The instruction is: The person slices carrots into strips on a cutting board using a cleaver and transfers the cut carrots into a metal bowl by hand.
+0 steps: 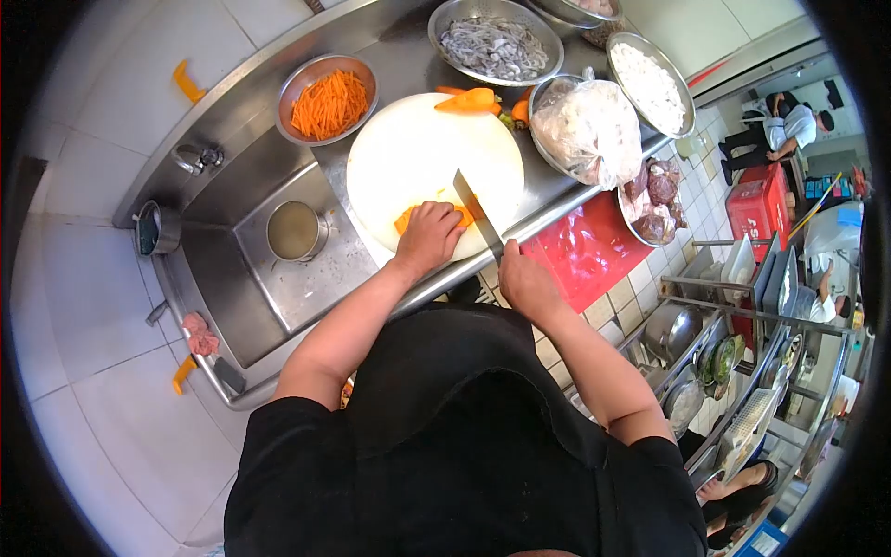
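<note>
My right hand [527, 281] is wrapped round the handle of a kitchen knife [479, 214], its blade angled up and to the left over a round white cutting board [394, 139]. On the board's near side, my left hand [432, 234] presses curled fingers onto an orange carrot [471, 210], close beside the blade. Part of that carrot is hidden under the fingers. Whole peeled carrots [467, 101] lie at the board's far edge. Left of them, a metal bowl [281, 107] holds a heap of shredded carrot [329, 103].
A steel sink [232, 302] with a pot [320, 243] in it is at left. Beyond the board stand a bowl of grey strips [494, 48], a bagged white food [587, 125] and a white-filled colander [647, 88]. A red board [580, 255] and meat [661, 186] sit right. Co-workers are farther off.
</note>
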Motion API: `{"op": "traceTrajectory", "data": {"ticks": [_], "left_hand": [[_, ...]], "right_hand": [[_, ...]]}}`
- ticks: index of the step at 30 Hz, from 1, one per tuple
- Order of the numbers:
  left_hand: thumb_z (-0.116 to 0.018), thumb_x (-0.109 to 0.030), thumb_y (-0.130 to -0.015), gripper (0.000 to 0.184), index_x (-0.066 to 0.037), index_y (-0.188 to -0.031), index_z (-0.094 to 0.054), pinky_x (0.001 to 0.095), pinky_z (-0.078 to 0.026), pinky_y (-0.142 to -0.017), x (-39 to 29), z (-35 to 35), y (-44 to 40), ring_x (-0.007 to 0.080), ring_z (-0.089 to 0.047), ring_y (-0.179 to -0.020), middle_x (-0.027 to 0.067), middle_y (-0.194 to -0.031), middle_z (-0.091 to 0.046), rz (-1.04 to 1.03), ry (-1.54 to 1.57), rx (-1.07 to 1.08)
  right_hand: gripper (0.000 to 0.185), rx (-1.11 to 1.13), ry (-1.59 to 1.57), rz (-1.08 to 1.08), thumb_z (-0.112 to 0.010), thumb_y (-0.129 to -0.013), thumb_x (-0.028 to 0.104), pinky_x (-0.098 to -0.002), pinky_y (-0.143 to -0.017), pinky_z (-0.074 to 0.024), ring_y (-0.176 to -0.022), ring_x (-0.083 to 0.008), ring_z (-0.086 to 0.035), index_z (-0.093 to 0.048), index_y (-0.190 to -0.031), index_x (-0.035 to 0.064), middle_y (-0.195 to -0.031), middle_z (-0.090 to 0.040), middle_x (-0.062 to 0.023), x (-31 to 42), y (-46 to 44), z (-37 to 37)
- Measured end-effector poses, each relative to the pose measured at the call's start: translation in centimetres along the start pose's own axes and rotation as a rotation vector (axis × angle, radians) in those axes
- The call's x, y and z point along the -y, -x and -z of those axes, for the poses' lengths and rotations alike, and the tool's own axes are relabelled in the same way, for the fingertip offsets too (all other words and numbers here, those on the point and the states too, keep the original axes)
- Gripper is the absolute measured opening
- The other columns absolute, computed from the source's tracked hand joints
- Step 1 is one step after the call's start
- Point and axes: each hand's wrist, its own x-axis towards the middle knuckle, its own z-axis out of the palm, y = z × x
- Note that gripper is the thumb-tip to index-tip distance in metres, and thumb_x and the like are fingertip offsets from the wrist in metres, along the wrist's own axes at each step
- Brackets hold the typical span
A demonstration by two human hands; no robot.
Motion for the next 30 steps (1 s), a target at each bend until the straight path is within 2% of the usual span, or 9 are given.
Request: {"op": "traceTrajectory", "data": {"ticks": [3, 6, 13, 15, 16, 18, 20, 22, 30], "left_hand": [[-0.072, -0.025, -0.097, 0.026, -0.006, -0.114, -0.072, 0.0474, -0.045, -0.099, 0.1, 0.2, 0.0, 0.0340, -0.059, -0.113, 0.0113, -0.116, -0.067, -0.021, -0.011, 0.024], [-0.071, -0.025, -0.097, 0.026, -0.006, -0.115, -0.072, 0.0472, -0.044, -0.099, 0.2, 0.0, 0.0, 0.0339, -0.059, -0.113, 0.0113, -0.117, -0.067, -0.019, -0.007, 0.028], [-0.071, -0.025, -0.097, 0.025, -0.006, -0.114, -0.071, 0.0465, -0.045, -0.099, 0.1, 0.2, -0.1, 0.0343, -0.058, -0.112, 0.0116, -0.115, -0.067, -0.010, 0.008, 0.003], [-0.071, -0.025, -0.097, 0.025, -0.006, -0.114, -0.071, 0.0464, -0.045, -0.098, 0.0, 0.4, -0.2, 0.0342, -0.058, -0.111, 0.0112, -0.114, -0.067, -0.015, 0.014, 0.022], [-0.072, -0.025, -0.097, 0.025, -0.006, -0.113, -0.071, 0.0462, -0.045, -0.098, 0.1, 0.4, -0.2, 0.0342, -0.058, -0.111, 0.0109, -0.114, -0.067, -0.006, 0.021, 0.033], [-0.072, -0.025, -0.097, 0.025, -0.006, -0.113, -0.071, 0.0462, -0.045, -0.098, 0.1, 0.4, -0.1, 0.0342, -0.058, -0.111, 0.0111, -0.115, -0.067, -0.005, 0.029, 0.028], [-0.072, -0.025, -0.096, 0.025, -0.006, -0.113, -0.071, 0.0461, -0.045, -0.098, 0.3, 0.2, -0.3, 0.0343, -0.058, -0.112, 0.0112, -0.115, -0.067, 0.008, 0.041, 0.007], [-0.071, -0.025, -0.097, 0.026, -0.006, -0.114, -0.071, 0.0461, -0.045, -0.099, 0.3, 0.0, -0.1, 0.0343, -0.058, -0.112, 0.0113, -0.115, -0.067, -0.004, 0.036, -0.022], [-0.070, -0.018, -0.088, 0.029, -0.006, -0.114, -0.071, 0.0467, -0.045, -0.100, 0.2, 0.6, -0.2, 0.0341, -0.059, -0.114, 0.0117, -0.117, -0.068, -0.004, 0.033, 0.019]], "right_hand": [[0.022, 0.072, 0.012, 0.015, -0.051, -0.100, 0.009, -0.0558, -0.081, -0.0602, -0.091, -0.0476, -0.076, -0.052, -0.117, -0.0046, -0.095, -0.075, -0.0311, 2.0, -2.1, 4.5], [0.022, 0.149, 0.048, -0.011, -0.052, -0.100, 0.008, -0.0554, -0.081, -0.0606, -0.092, -0.0468, -0.076, -0.052, -0.117, -0.0050, -0.095, -0.075, -0.0312, 3.3, -2.6, 6.4], [0.019, 0.047, 0.100, 0.032, -0.052, -0.098, 0.004, -0.0559, -0.083, -0.0604, -0.094, -0.0478, -0.076, -0.053, -0.114, -0.0053, -0.095, -0.075, -0.0320, 1.0, -1.4, 0.6], [0.022, -0.043, 0.046, 0.117, -0.052, -0.098, 0.008, -0.0548, -0.071, -0.0591, -0.077, -0.0474, -0.075, -0.052, -0.112, -0.0085, -0.085, -0.073, -0.0304, 1.4, -3.2, 2.9], [0.022, -0.046, 0.046, 0.116, -0.052, -0.098, 0.008, -0.0548, -0.071, -0.0591, -0.077, -0.0474, -0.075, -0.052, -0.112, -0.0085, -0.085, -0.073, -0.0304, 1.8, -2.9, 3.7], [0.023, 0.108, 0.074, 0.033, -0.052, -0.099, 0.010, -0.0553, -0.073, -0.0595, -0.079, -0.0460, -0.076, -0.052, -0.114, -0.0079, -0.088, -0.074, -0.0301, 2.7, -2.2, 4.7], [0.023, 0.055, 0.122, 0.067, -0.052, -0.100, 0.010, -0.0568, -0.074, -0.0597, -0.081, -0.0463, -0.076, -0.051, -0.114, -0.0075, -0.087, -0.074, -0.0296, 2.4, -0.6, 2.6], [0.024, 0.120, 0.053, -0.077, -0.052, -0.098, 0.005, -0.0568, -0.085, -0.0603, -0.098, -0.0447, -0.077, -0.049, -0.119, -0.0056, -0.093, -0.074, -0.0336, 2.4, -0.3, 1.0], [0.022, 0.181, -0.008, -0.058, -0.048, -0.100, 0.007, -0.0572, -0.088, -0.0589, -0.098, -0.0504, -0.075, -0.051, -0.118, -0.0055, -0.098, -0.073, -0.0355, 4.5, -1.1, 5.5]]}}
